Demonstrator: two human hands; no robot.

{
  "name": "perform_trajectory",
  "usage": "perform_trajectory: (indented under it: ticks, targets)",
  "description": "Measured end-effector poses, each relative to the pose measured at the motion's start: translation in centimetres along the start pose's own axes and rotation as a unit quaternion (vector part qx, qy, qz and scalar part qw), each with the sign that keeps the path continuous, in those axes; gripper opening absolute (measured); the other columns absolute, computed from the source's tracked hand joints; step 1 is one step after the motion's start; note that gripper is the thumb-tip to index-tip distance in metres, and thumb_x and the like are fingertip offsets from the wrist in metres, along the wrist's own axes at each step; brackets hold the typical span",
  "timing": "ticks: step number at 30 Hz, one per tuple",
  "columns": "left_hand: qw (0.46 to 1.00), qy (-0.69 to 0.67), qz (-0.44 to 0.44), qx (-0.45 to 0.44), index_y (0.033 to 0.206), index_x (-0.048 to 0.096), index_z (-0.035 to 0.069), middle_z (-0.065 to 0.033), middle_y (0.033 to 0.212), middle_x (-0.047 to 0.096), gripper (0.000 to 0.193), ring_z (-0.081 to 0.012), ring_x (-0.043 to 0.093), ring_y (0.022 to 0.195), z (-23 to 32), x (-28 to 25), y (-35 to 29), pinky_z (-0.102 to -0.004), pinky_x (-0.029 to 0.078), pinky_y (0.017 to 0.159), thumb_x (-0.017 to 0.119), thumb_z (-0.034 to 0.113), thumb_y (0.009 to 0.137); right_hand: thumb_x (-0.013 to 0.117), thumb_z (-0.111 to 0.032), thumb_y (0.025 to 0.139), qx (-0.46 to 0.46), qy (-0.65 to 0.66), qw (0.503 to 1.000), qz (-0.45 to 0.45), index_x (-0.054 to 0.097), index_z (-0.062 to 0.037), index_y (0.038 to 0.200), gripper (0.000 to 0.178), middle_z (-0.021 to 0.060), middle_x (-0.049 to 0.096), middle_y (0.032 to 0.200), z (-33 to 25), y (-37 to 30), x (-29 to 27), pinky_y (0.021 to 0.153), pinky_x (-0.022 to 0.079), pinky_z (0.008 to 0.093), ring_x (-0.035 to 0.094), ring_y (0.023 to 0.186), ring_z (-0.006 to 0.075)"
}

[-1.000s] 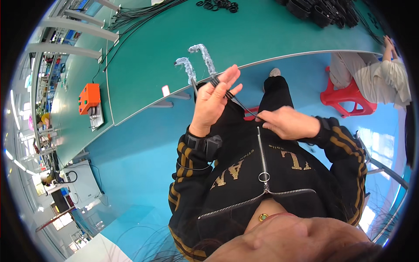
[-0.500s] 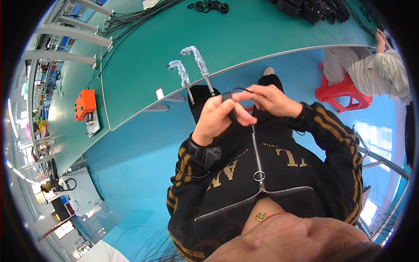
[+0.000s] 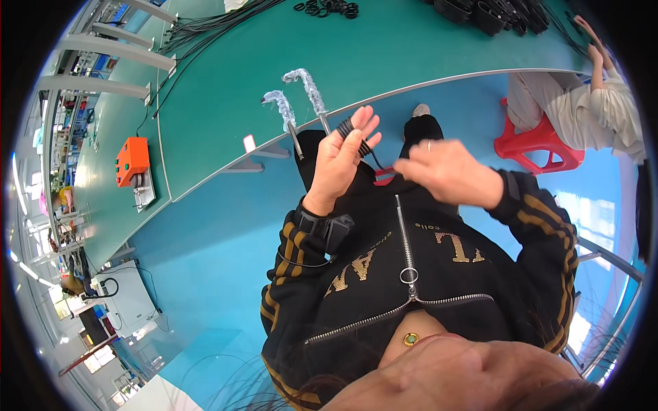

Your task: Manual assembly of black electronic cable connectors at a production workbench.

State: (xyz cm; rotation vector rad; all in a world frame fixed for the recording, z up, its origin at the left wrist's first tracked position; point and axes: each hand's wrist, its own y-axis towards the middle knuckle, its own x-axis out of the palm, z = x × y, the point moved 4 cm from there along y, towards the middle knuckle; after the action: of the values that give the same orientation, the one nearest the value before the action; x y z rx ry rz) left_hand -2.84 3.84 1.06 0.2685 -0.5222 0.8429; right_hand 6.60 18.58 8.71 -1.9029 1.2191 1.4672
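A black cable [image 3: 367, 147] is wound in several turns around the fingers of my left hand [image 3: 334, 164]. That hand is raised over my lap, its thumb against the coil and its fingertips pointing up past the loops. From the coil, a length of cable runs down and right toward my right hand [image 3: 449, 175]. The right hand's fingers are curled and somewhat blurred, and they pinch the cable near their tips. Just beyond my left hand, two metal rods with bent tops wrapped in pale plastic [image 3: 312, 92] stand at the edge of the green table [image 3: 397, 55].
An orange box device [image 3: 133, 161] sits on the table at left. Long black cables [image 3: 205, 31] lie at the back left, small black rings [image 3: 329, 8] at the back, and a dark coil pile [image 3: 490, 17] at the back right. A co-worker sits on a red stool [image 3: 541, 147].
My right hand has pulled away from the left, down and to the right. My left hand has turned upward, bringing the wound cable into clearer view. The co-worker's hands have moved.
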Motion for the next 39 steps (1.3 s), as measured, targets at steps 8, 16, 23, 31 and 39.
perform_trajectory:
  ticks: [8,16,23,31,39]
  targets:
    - [0.984,-0.032,-0.125,-0.125,0.127,0.046,-0.006,-0.0183,0.117,0.060,0.037,-0.0234,0.055,0.115,0.0,1.7,-1.6,-0.0356,0.043,0.100,0.039,0.019,0.101,0.059,-0.009,0.085,0.002,0.238,0.955,0.178,0.061,-0.0028,0.097,0.013,0.0082,0.059,0.081,5.2,3.9,1.8,0.062,0.047,0.0313,0.058,0.072,0.0197]
    - [0.981,-0.001,-0.165,-0.099,0.119,0.051,-0.007,-0.0179,0.095,0.065,0.035,-0.0279,0.058,0.109,-0.1,1.6,-1.2,-0.0372,0.044,0.098,0.039,0.020,0.101,0.044,-0.015,0.099,0.163,0.643,0.744,-0.078,0.054,0.0016,0.116,0.026,0.0057,0.061,0.080,5.8,4.0,6.6,0.066,0.047,0.0249,0.057,0.078,0.0100]
    - [0.983,-0.037,-0.143,-0.109,0.114,0.052,-0.007,-0.0130,0.086,0.063,0.032,-0.0300,0.058,0.109,-0.3,1.6,-0.8,-0.0378,0.045,0.097,0.041,0.020,0.100,0.035,-0.020,0.101,0.190,0.774,0.603,-0.030,0.049,0.0040,0.121,0.035,0.0086,0.061,0.072,5.5,4.2,8.4,0.054,0.038,0.0207,0.047,0.055,0.0092]
    - [0.979,0.031,-0.154,-0.129,0.108,0.054,-0.004,-0.0100,0.088,0.063,0.026,-0.0228,0.061,0.098,-1.6,0.6,-0.1,-0.0315,0.048,0.085,0.043,0.018,0.099,0.043,-0.024,0.098,0.177,0.800,0.570,-0.054,0.047,0.0003,0.126,0.037,0.0051,0.061,0.078,4.7,4.3,7.5,0.047,0.038,0.0148,0.058,0.054,0.0070]
    - [0.977,0.006,-0.169,-0.131,0.104,0.054,-0.004,-0.0091,0.093,0.060,0.019,-0.0191,0.060,0.089,-2.2,0.7,-0.1,-0.0305,0.048,0.081,0.045,0.011,0.097,0.055,-0.030,0.094,0.266,0.720,0.638,-0.055,0.051,-0.0026,0.114,0.034,0.0011,0.058,0.076,4.6,4.6,8.9,0.041,0.035,0.0143,0.050,0.048,0.0019]
